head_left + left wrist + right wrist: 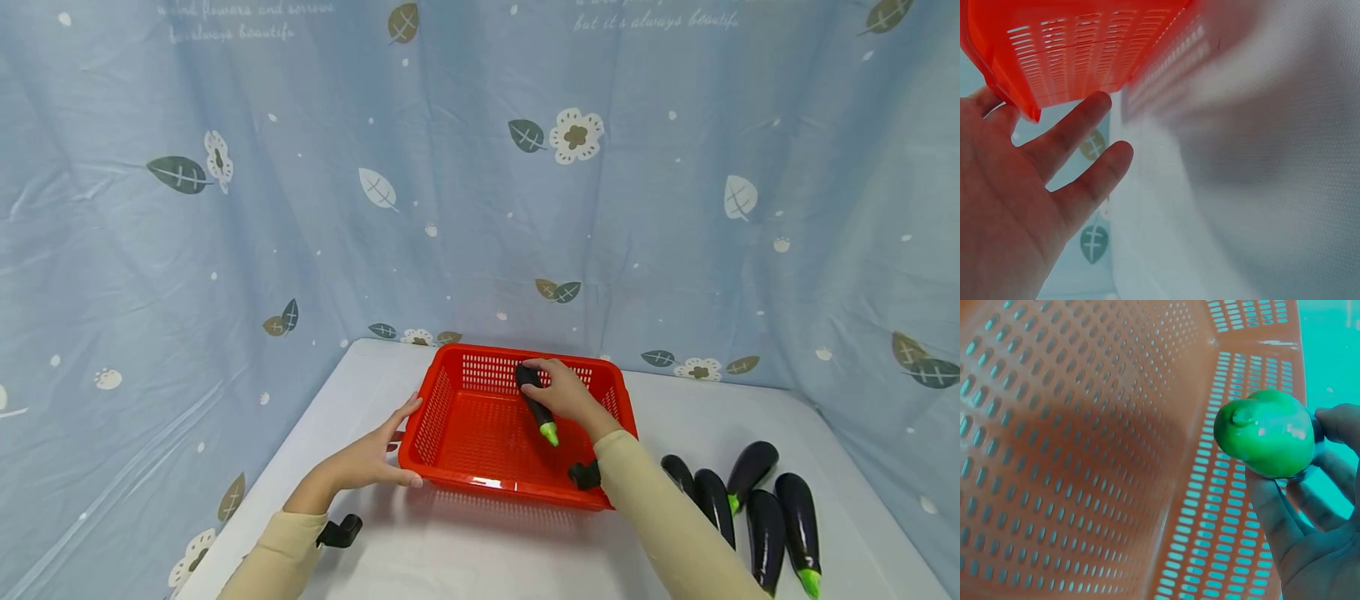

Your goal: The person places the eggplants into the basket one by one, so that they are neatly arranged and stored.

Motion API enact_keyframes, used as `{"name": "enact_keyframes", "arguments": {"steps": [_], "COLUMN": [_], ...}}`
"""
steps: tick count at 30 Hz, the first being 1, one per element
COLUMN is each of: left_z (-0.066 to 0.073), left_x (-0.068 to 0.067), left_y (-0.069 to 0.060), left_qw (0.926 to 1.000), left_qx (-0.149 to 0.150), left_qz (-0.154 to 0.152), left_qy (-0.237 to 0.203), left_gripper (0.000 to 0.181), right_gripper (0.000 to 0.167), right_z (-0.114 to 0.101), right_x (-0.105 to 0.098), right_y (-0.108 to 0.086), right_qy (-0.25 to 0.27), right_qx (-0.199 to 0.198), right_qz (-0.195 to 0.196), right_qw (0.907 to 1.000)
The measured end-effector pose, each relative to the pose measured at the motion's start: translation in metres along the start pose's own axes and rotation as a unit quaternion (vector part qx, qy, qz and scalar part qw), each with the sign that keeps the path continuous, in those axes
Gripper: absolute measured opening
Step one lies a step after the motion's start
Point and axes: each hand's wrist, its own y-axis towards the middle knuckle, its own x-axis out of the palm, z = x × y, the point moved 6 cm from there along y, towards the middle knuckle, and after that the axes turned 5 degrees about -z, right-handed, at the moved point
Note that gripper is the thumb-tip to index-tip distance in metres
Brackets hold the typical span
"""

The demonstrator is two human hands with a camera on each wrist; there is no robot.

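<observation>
The work looks to be at an early stage: one eggplant [539, 412] is in hand at the basket [480, 425], and none shows lying loose inside it, though the right arm hides its right part from the head view.

The right hand [567, 397], just right of the frame's centre, has its thumb and fingers closed around the dark body of that eggplant. It is held tilted within the basket's outline, towards the far wall, its green end pointing down and near. In the right wrist view that end faces the camera; whether the eggplant touches the basket at all cannot be told. I judge it not yet let go.

The left hand [367, 458] is at the basket's left end, its thumb along the near corner and a finger against the left rim, probably steadying it. In the left wrist view two of its fingers are stretched out and spread beside the slotted wall. The hands are well apart.

What seems left is the group of five eggplants [763, 533] on the white surface [367, 392] at the lower right of the frame, lying close together outside the basket, some partly hidden behind the right sleeve [660, 517].
</observation>
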Motion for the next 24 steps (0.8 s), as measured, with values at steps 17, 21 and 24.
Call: {"name": "enact_keyframes", "arguments": {"steps": [17,21,24], "left_z": [0.003,0.004,0.004], "left_x": [0.0,0.0,0.001], "left_y": [-0.001,-0.001,0.0], "left_qw": [1.0,1.0,1.0], "left_qx": [-0.007,-0.007,-0.006], "left_qz": [-0.002,-0.003,-0.004], "left_qy": [-0.004,-0.006,-0.004], "left_gripper": [0.122,0.122,0.122], "right_gripper": [0.046,0.047,0.046], "right_z": [-0.01,-0.013,-0.013], "right_x": [0.024,0.03,0.033], "right_y": [0.012,0.014,0.016], "right_qy": [0.009,0.019,0.022], "right_qx": [-0.009,-0.012,-0.009], "right_qz": [-0.023,-0.033,-0.035], "right_qw": [0.9997,0.9992,0.9991]}}
